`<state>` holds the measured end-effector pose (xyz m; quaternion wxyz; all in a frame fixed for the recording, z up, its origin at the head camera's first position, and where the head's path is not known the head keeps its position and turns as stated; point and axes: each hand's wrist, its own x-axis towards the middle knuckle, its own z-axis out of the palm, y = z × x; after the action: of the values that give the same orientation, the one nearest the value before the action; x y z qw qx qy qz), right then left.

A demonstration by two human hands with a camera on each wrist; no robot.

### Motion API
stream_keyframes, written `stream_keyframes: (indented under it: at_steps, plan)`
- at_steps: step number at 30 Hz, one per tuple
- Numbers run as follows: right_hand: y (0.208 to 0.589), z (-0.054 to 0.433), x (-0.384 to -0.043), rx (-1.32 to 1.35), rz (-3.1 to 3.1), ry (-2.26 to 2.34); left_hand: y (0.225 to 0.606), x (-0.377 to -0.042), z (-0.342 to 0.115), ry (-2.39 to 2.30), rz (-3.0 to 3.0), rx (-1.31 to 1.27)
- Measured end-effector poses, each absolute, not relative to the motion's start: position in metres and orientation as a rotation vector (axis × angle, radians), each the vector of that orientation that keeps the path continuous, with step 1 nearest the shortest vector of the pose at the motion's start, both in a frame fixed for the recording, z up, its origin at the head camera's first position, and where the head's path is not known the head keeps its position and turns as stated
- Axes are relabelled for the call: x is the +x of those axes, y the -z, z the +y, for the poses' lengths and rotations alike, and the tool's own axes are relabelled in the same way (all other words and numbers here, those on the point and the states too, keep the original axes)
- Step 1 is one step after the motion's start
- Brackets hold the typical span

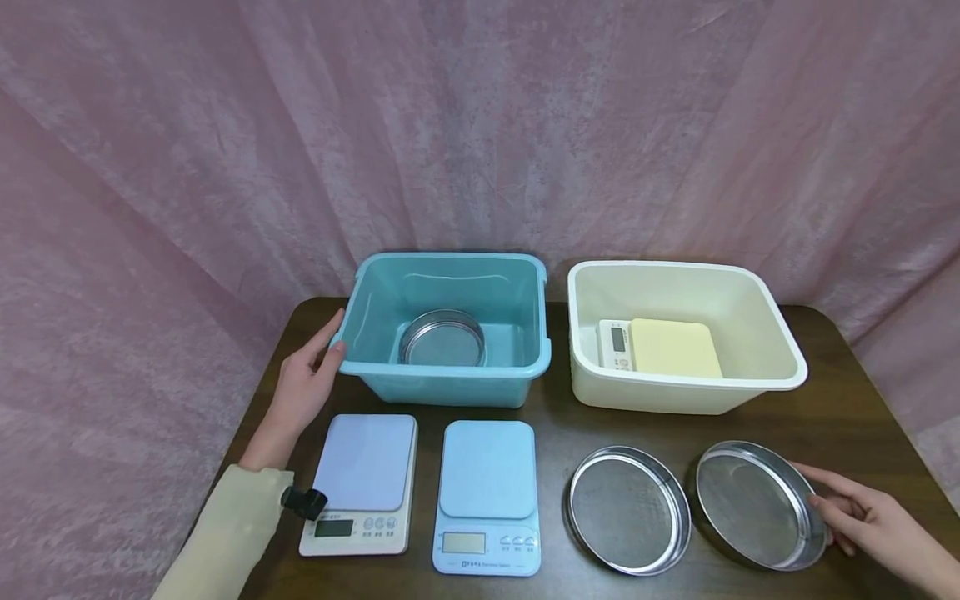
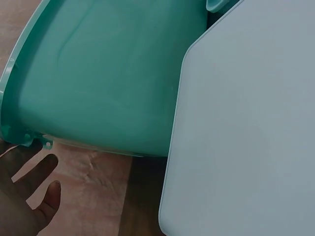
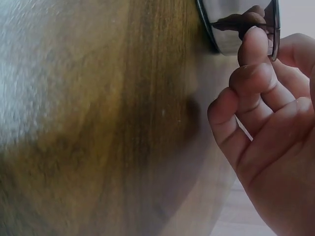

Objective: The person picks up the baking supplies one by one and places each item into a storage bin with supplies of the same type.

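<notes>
My right hand (image 1: 862, 512) pinches the right-hand edge of a round metal sieve (image 1: 753, 504) at the table's right; thumb and fingers meet at its rim in the right wrist view (image 3: 268, 29). A second sieve (image 1: 628, 512) lies flat just left of it. At the far side, my left hand (image 1: 303, 375) rests against the left rim of a blue plastic bin (image 1: 450, 369), its fingers (image 2: 37, 174) loosely extended in the left wrist view. Inside that bin sits another sieve (image 1: 442, 340).
A cream bin (image 1: 682, 396) stands right of the blue one and holds a kitchen scale with a yellow plate (image 1: 675, 348). In front are a white scale with a lavender plate (image 1: 365, 462) and a light-blue scale (image 1: 487, 471). A pink curtain (image 1: 480, 133) hangs behind the table.
</notes>
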<state>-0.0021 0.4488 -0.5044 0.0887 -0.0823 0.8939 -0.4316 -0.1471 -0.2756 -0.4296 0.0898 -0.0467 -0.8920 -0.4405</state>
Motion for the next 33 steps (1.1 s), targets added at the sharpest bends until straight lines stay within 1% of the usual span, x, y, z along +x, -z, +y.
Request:
stream_keyframes:
  at_steps: [4,8,20,23,29,33]
  plan:
    - [0.502,0.450,-0.001,-0.285,2.649,1.341,0.427,-0.147,-0.274,1.304,-2.650,-0.137]
    - [0.495,0.449,0.001,-0.244,2.622,1.372,0.425,-0.146,-0.272,1.319,-2.641,-0.138]
    - [0.468,0.437,0.003,-0.251,2.682,1.382,0.426,-0.148,-0.274,1.318,-2.618,-0.180]
    - [0.461,0.435,0.002,-0.307,2.700,1.400,0.425,-0.148,-0.274,1.318,-2.621,-0.192]
    - [0.449,0.428,-0.003,-0.500,2.736,1.450,0.425,-0.147,-0.273,1.317,-2.640,-0.193]
    - [0.438,0.423,-0.008,-0.507,2.743,1.458,0.426,-0.147,-0.274,1.350,-2.663,-0.220]
